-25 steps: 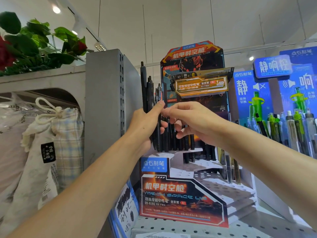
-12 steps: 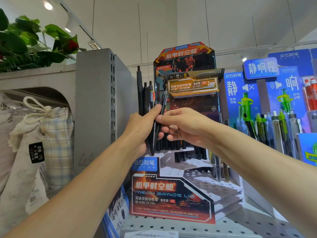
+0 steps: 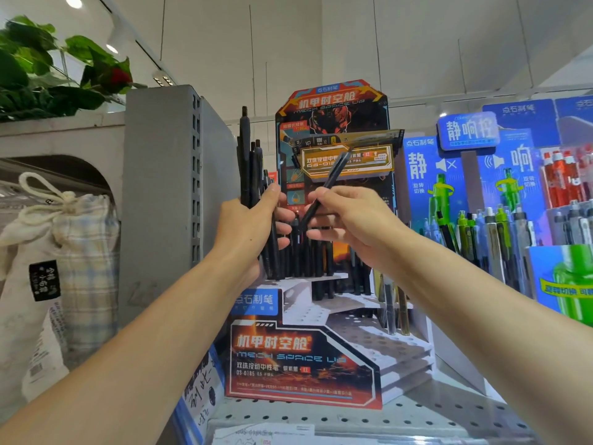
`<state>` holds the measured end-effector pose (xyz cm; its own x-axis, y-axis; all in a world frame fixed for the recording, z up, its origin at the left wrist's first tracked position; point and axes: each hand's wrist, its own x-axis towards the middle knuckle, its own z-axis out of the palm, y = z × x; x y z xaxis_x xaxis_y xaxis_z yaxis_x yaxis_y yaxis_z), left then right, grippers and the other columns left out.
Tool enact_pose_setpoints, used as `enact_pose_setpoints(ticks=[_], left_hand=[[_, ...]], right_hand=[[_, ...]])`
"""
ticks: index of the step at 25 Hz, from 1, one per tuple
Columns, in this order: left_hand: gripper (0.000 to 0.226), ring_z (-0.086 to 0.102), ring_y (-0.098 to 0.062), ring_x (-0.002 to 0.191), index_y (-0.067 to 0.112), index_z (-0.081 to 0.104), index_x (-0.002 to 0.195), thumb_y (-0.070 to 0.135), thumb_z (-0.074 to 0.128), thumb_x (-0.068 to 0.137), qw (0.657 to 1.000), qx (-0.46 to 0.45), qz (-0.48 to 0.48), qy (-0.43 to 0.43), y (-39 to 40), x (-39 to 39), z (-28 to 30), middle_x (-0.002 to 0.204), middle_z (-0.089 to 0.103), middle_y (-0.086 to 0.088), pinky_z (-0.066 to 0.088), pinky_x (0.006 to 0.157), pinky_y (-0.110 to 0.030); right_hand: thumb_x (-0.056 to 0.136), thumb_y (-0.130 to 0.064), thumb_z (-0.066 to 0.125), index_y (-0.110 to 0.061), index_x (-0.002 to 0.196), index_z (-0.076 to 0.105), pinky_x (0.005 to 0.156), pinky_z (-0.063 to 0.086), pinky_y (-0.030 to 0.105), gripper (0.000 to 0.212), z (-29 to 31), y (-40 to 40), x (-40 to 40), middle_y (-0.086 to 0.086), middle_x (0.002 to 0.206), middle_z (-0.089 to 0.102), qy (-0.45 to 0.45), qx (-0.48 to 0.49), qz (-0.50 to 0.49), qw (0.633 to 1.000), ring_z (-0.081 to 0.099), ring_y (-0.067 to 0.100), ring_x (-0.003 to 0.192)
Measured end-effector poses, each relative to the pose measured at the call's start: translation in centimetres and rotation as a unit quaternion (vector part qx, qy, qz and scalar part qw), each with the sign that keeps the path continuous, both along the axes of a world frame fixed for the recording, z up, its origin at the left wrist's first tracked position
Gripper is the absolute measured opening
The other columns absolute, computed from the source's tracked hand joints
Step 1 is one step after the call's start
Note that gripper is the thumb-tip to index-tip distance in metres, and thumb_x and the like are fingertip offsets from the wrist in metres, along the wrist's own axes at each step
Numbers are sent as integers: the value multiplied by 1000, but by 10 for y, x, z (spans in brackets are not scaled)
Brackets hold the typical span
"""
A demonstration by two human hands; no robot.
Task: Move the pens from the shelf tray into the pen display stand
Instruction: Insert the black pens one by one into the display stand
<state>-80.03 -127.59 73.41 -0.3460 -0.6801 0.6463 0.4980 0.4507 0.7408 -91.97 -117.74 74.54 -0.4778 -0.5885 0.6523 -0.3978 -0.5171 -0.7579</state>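
My left hand grips a bundle of black pens held upright, just left of the pen display stand. My right hand pinches a single black pen, tilted with its top leaning up and to the right, in front of the stand's printed back card. Several black pens stand in the holes of the stand's upper white steps. The lower steps show open holes. No shelf tray is in view.
A grey shelf upright stands close on the left, with cloth drawstring bags beyond it. Blue displays with green and grey pens crowd the right. The perforated shelf board lies below.
My right hand has drawn one pen out of the bundle and away to the right, tilting it more. The left hand keeps hold of the remaining pens.
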Motion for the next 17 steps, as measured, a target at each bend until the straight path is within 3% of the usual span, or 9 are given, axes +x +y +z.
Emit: enact_pose_setpoints(ticks=[3, 6, 10, 17], left_hand=[[26, 58, -6, 49, 16, 74, 103, 38, 60, 99, 1000, -20, 4, 15, 4, 1, 2, 67, 69, 0, 50, 48, -19], [25, 56, -6, 48, 16, 74, 101, 37, 61, 99, 999, -42, 0, 15, 8, 1, 3, 58, 67, 4, 49, 47, -18], [26, 57, -8, 49, 14, 73, 100, 37, 62, 98, 998, -54, 1, 9, 12, 2, 4, 59, 67, 3, 49, 47, -19], [24, 59, -7, 49, 14, 72, 100, 36, 62, 99, 998, -59, 7, 2, 12, 7, 0, 64, 68, 1, 52, 50, -19]], right_hand=[[98, -18, 64, -8, 100, 66, 64, 64, 37, 10, -5, -3, -5, 10, 84, 70, 62, 3, -117, 991, 70, 19, 68], [96, -18, 67, -9, 105, 63, 67, 64, 43, 13, -15, -10, -10, 13, 84, 71, 99, 38, -177, 978, 72, 25, 70], [96, -17, 66, -5, 103, 64, 66, 64, 42, 14, -23, -18, -8, 19, 88, 73, 107, 55, -159, 980, 74, 30, 71], [96, -17, 66, -9, 106, 64, 61, 63, 35, 13, -27, -28, -1, 14, 86, 73, 136, 74, -168, 973, 72, 20, 62]])
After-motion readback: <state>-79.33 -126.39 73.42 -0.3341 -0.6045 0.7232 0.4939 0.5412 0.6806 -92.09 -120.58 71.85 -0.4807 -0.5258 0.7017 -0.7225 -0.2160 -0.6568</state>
